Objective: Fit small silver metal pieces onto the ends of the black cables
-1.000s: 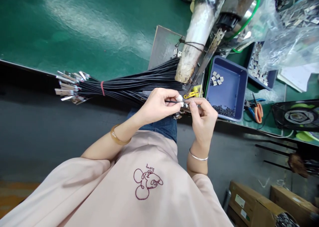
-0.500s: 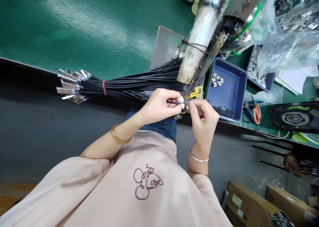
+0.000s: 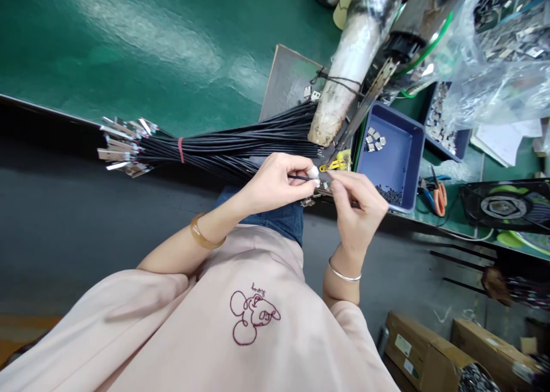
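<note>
My left hand [image 3: 277, 181], with white wraps on its fingertips, pinches a thin black cable [image 3: 298, 177] near one end. Just to the right, my right hand [image 3: 358, 206] is closed, thumb against index finger. Whatever it holds, if anything, is too small to make out. Small metal pieces [image 3: 307, 202] show below the fingertips at the bench edge. Behind my left hand lies a bundle of black cables [image 3: 232, 141], tied by a red band [image 3: 181, 150], with flat metal connectors [image 3: 122, 147] at its left end. A yellow clip-like piece [image 3: 334, 165] lies just beyond the fingertips.
A white, plastic-wrapped tube [image 3: 339, 94] slants down over the grey board [image 3: 283, 77]. To the right, a blue tray [image 3: 397, 151] holds metal shells and small black pieces. Orange-handled pliers [image 3: 439, 200] and a black fan [image 3: 505, 207] lie farther right. Cardboard boxes [image 3: 423, 346] stand on the floor.
My right hand has moved slightly right, away from the left fingertips, and its fingers are more stretched out. My left hand stays in place with the cable.
</note>
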Demonstrator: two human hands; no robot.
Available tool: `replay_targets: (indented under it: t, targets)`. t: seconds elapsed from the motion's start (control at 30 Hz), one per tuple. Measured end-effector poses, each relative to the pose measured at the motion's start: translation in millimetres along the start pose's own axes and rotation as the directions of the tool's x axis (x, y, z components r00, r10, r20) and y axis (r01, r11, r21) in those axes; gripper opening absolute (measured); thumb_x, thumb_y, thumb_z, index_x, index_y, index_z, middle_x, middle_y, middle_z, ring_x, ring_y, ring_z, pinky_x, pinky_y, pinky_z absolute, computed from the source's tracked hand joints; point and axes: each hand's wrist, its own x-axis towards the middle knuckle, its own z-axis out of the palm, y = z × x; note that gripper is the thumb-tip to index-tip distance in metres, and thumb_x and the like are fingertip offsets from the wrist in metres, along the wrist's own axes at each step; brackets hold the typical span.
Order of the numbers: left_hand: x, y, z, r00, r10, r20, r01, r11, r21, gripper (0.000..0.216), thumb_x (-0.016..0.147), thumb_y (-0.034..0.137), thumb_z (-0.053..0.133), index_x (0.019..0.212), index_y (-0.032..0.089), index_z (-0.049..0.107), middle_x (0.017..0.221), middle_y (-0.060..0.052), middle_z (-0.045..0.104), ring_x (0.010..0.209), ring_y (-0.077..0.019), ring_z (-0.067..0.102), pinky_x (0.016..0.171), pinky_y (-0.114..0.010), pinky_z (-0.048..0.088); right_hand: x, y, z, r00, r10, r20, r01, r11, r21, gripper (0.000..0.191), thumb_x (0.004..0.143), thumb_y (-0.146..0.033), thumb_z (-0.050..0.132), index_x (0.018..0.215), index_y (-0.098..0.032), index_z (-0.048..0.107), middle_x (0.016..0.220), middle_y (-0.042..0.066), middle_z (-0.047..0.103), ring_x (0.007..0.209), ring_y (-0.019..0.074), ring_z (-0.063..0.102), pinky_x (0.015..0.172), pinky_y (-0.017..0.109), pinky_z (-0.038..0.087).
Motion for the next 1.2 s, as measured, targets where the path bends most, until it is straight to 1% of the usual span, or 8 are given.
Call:
replay_targets:
  t: [0.1,0.2,0.27,0.4,0.53,0.7,0.97,1.2]
  targets:
    - [0.1,1.1,-0.4,1.000,-0.012,-0.012,0.011,0.999,-0.043,0.015,0.082,0.023,0.065,0.073,0.012,0.071,0.065,-0.002,0.062,0.057,-0.0097,0.052,0.052,-0.021,0.038,-3.1,-1.9,0.1,0.947,0.083,-0.309,-0.059,0.995,0.086,0.013,0.097,-0.028,0.059,0.103,-0.025,0.070,0.074,-0.001,0.069,0.062,0.0147,0.066,0.053,0.028,0.048]
    - [0.2,1.8,-1.1,0.999,0.000,-0.033,-0.003,0.998,-0.066,0.018,0.083,0.027,0.067,0.075,0.012,0.074,0.068,-0.003,0.066,0.060,-0.0109,0.056,0.054,-0.021,0.041,-6.0,-5.4,-1.4,0.893,0.187,-0.409,-0.084,0.963,0.257,0.015,0.098,-0.025,0.056,0.113,-0.025,0.059,0.066,-0.006,0.064,0.038,0.0076,0.048,0.038,0.023,0.034]
    - [0.0,2.5,-0.9,0.998,0.000,-0.060,-0.004,0.997,-0.079,0.016,0.082,0.025,0.068,0.075,0.012,0.075,0.067,-0.003,0.066,0.059,-0.0106,0.055,0.053,-0.021,0.040,-7.5,-8.7,-1.7,0.899,0.240,-0.366,-0.139,0.950,0.280,0.011,0.098,-0.024,0.058,0.109,-0.024,0.057,0.077,-0.004,0.071,0.041,0.0073,0.056,0.038,0.022,0.039]
    - [-0.6,3.8,2.2,0.995,-0.012,-0.094,0.001,0.992,-0.123,0.010,0.077,0.019,0.069,0.073,0.012,0.075,0.066,-0.002,0.066,0.057,-0.0094,0.055,0.051,-0.019,0.040,-9.2,-12.4,3.9,0.941,0.256,-0.221,-0.202,0.950,0.237,0.010,0.091,-0.023,0.069,0.090,-0.020,0.060,0.095,0.002,0.076,0.067,0.0140,0.075,0.061,0.026,0.061]
    - [-0.1,4.0,7.7,0.991,-0.064,-0.121,0.040,0.981,-0.192,0.007,0.075,0.017,0.067,0.072,0.012,0.072,0.067,-0.001,0.066,0.059,-0.0090,0.057,0.054,-0.017,0.045,-9.3,-9.5,12.5,0.968,0.243,-0.067,-0.221,0.947,0.235,0.013,0.091,-0.022,0.067,0.083,-0.021,0.057,0.101,0.002,0.074,0.073,0.0137,0.076,0.067,0.027,0.065]
    - [3.9,5.1,13.3,0.980,-0.116,-0.164,0.081,0.975,-0.207,0.006,0.075,0.017,0.065,0.071,0.013,0.069,0.068,-0.001,0.066,0.061,-0.0103,0.061,0.055,-0.018,0.047,-7.7,-4.0,16.5,0.970,0.229,-0.079,-0.203,0.946,0.251,0.015,0.091,-0.021,0.065,0.082,-0.022,0.052,0.103,0.003,0.073,0.078,0.0144,0.076,0.070,0.028,0.066]
    - [8.0,9.1,15.0,0.969,-0.133,-0.208,0.091,0.975,-0.203,0.008,0.074,0.017,0.064,0.067,0.013,0.066,0.065,-0.001,0.066,0.058,-0.0092,0.059,0.052,-0.018,0.042,-1.9,-1.1,17.8,0.972,0.218,-0.091,-0.177,0.926,0.332,0.013,0.088,-0.014,0.067,0.082,-0.020,0.059,0.100,0.001,0.073,0.079,0.0124,0.076,0.070,0.023,0.064]
    - [8.3,10.7,11.5,0.971,-0.122,-0.206,0.077,0.974,-0.215,0.007,0.073,0.016,0.065,0.067,0.013,0.067,0.066,0.000,0.065,0.061,-0.0089,0.057,0.055,-0.018,0.044,1.2,-3.2,16.7,0.973,0.221,-0.064,-0.197,0.945,0.262,0.008,0.089,-0.020,0.069,0.083,-0.021,0.064,0.094,0.001,0.073,0.082,0.0143,0.074,0.070,0.028,0.066]
